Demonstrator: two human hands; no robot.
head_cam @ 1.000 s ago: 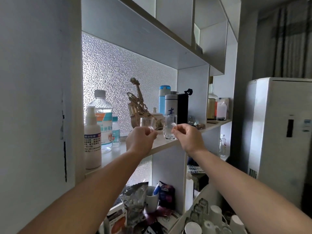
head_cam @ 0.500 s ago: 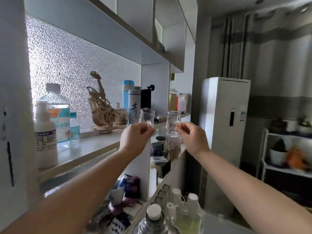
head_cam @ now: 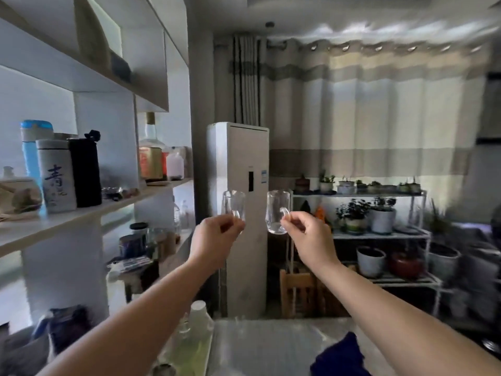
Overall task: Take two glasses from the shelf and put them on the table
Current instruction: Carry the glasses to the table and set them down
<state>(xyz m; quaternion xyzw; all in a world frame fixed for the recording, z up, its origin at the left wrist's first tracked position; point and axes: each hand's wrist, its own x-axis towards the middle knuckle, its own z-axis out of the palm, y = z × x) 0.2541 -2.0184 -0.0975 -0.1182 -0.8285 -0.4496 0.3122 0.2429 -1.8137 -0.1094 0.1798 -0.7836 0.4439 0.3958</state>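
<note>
Both hands are raised in mid-air, each pinching 1 clear glass by its handle — the left hand (head_cam: 214, 234) holds the left glass (head_cam: 233, 204), the right hand (head_cam: 309, 234) the right glass (head_cam: 277, 213). Both glasses are upright, clear of the shelf's (head_cam: 81, 215) front edge, in front of the white floor-standing unit (head_cam: 238, 164).

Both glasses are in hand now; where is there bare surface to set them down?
The pale table top is bare between the bottle tray on its left and the dark blue cloth on its right. The shelf and plant rack are crowded.
</note>
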